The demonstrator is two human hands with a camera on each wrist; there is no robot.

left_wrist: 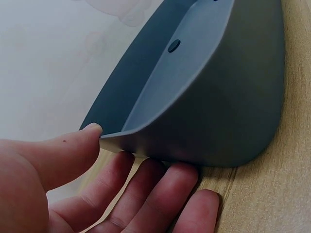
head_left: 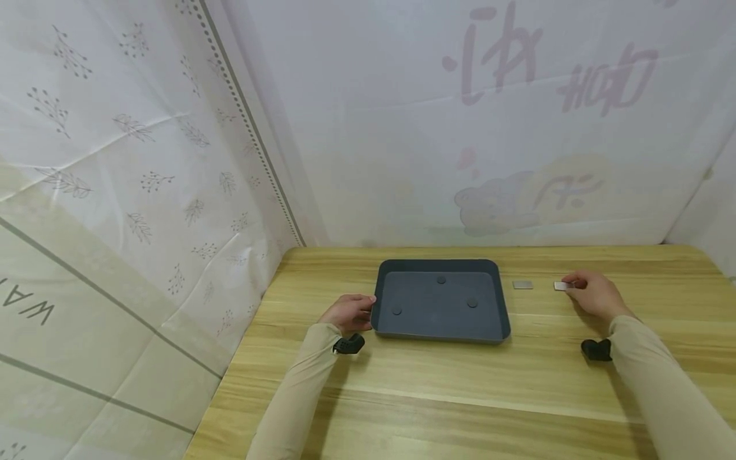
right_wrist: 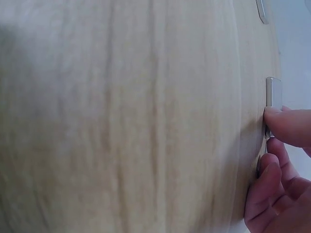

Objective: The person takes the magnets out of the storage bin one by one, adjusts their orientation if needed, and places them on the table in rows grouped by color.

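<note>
Left hand (head_left: 349,312) pinches the left wall of a dark grey tray (head_left: 431,321), thumb over the rim, fingers bent against the outer side. The tray sits on a wooden table (head_left: 448,396), with three small dark discs (head_left: 471,303) on its floor. To its right, the right hand (head_left: 596,296) pinches a silvery plate (head_left: 560,286) between thumb and fingers; whether that plate touches the table is hard to judge. A second plate (head_left: 522,285) lies between it and the tray. Behind hangs a pale printed curtain (head_left: 391,160)
</note>
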